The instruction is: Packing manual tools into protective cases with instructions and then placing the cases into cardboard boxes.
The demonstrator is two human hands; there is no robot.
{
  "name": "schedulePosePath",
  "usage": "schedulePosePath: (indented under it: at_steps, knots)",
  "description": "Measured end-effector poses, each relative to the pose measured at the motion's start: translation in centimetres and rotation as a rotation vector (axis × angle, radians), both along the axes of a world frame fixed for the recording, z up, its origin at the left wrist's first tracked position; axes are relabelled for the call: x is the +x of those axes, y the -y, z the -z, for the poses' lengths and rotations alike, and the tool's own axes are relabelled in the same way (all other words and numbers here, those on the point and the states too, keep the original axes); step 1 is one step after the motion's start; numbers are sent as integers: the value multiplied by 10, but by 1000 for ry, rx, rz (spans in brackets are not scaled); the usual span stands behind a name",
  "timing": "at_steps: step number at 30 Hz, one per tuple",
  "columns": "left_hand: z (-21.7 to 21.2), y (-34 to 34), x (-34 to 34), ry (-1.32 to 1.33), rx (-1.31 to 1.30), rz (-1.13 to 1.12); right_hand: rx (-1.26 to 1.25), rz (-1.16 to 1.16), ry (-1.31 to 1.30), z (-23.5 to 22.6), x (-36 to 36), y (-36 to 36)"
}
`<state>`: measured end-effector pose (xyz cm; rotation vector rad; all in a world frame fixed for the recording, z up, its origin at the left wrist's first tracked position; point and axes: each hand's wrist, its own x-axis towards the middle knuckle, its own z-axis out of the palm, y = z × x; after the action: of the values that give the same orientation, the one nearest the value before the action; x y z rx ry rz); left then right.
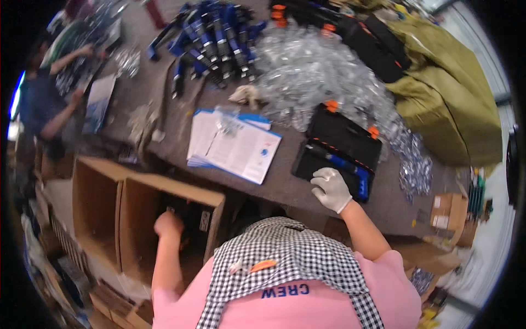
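Right hand (330, 188) flat on open black case (339, 151); left hand (168, 224) inside cardboard box (137, 219).

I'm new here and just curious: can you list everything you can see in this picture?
Table: one, grey-brown, across the middle.
Tool case: one, black with orange clasps, open on the table's right.
Booklets: a small stack, white and blue, table centre.
Plastic bags: a heap, clear, behind the case.
Straps: many, blue and black, far side of the table.
Cloth: one, olive, far right.
Cartons: two, brown, open, below the table's left.
Small box: one, brown, right edge.
Co-worker: one person, dark top, far left.
Apron: one, black-and-white check, over a pink shirt.
Left hand: bare, reaching into a carton; grip hidden.
Right hand: white glove, resting open on the case.
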<state>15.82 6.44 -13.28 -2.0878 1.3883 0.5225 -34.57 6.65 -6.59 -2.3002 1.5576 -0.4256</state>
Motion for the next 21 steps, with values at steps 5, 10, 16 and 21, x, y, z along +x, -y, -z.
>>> schedulePosePath:
  at_steps: [5,10,16,21]
  knots:
    - [-211,63,-91,-649,-956,277,-54,421,-90,20,-61,-22]
    - [-119,219,-251,-919,-537,557,94,314,-200,40,-82,-54]
    - [61,284,-389,-449,-635,890,-35,357,-123,70,-98,-86]
    - [82,291,-420,-339,-564,710,-238,743,-26,60,-158,-112]
